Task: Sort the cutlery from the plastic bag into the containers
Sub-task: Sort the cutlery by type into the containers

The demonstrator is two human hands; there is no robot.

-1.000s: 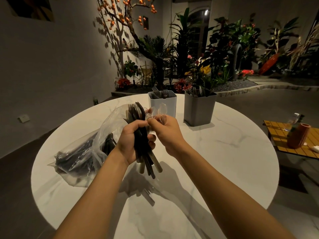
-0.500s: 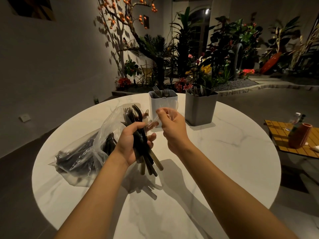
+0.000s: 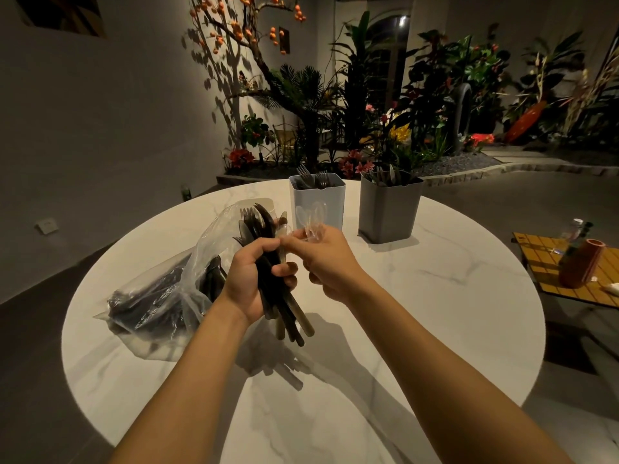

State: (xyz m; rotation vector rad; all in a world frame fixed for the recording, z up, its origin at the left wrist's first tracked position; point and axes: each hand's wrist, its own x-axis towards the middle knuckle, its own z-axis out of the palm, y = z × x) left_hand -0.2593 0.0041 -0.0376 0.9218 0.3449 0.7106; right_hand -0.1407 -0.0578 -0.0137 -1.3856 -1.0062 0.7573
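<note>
**Draw the clear spoons out cleanly**

Your left hand (image 3: 249,279) grips the dark bundle (image 3: 288,316), upright over the table (image 3: 435,313) beside the bag (image 3: 160,296). Your right hand (image 3: 330,262) pinches clear spoons (image 3: 313,216) near the bundle's top. Pull them straight up so nothing snags, then choose between the pale bin (image 3: 335,195) and the grey bin (image 3: 388,209).

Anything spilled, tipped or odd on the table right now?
Nothing stands out. The white container and grey container stand upright holding cutlery; the plastic bag lies slumped on the table, its contents inside; left hand grips a dark cutlery bundle, right hand pinches clear spoons.
</note>
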